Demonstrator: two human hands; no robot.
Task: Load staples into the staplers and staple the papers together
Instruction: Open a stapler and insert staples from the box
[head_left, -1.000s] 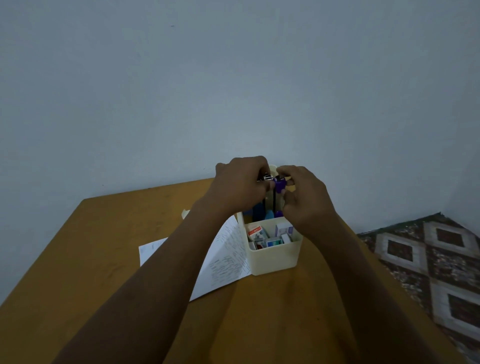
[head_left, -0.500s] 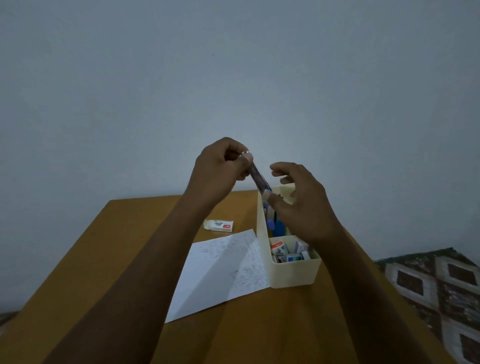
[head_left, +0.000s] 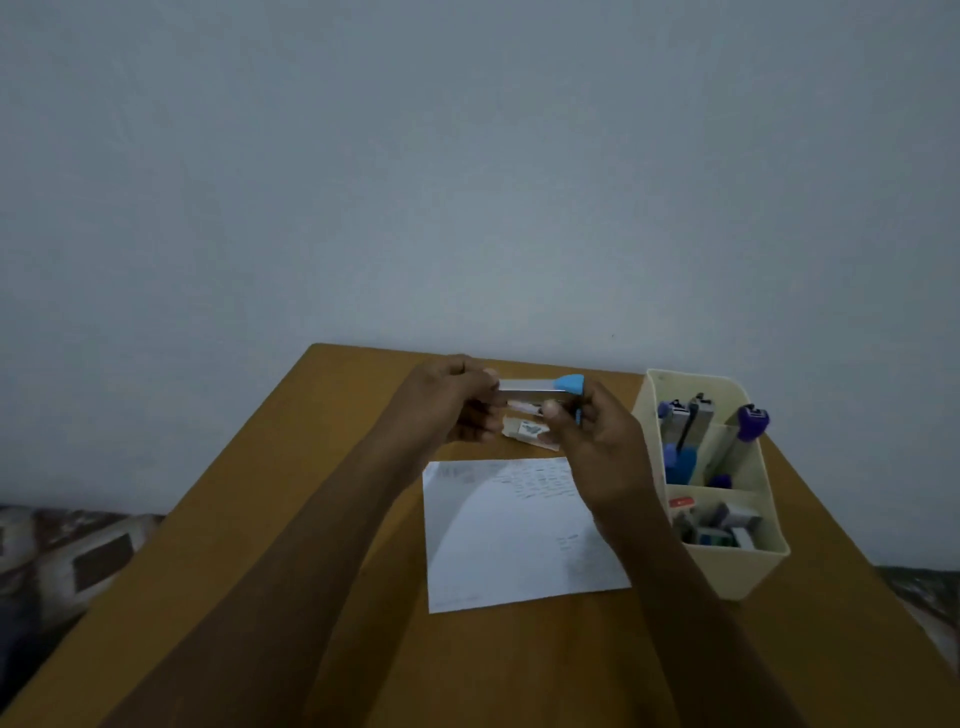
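Both hands hold a blue-tipped silver stapler (head_left: 540, 385) level above the far part of the wooden table (head_left: 332, 519). My left hand (head_left: 452, 400) grips its left end. My right hand (head_left: 592, 436) pinches its right, blue end, thumb on the lower arm. Just below the stapler lies a small staple box (head_left: 527, 430) on the table. A printed sheet of paper (head_left: 514, 540) lies flat under my right forearm. More staplers (head_left: 691, 415), blue and purple, stand in the cream organiser (head_left: 748, 564) on the right.
The organiser's front compartment holds several small staple boxes (head_left: 717, 522). A plain wall rises right behind the table's far edge. Patterned floor tiles (head_left: 78, 551) show beyond the table's left and right edges.
Both hands carried a stapler from above the organiser leftward and turned it level over the staple box. The view swung, so the organiser now sits to the right.
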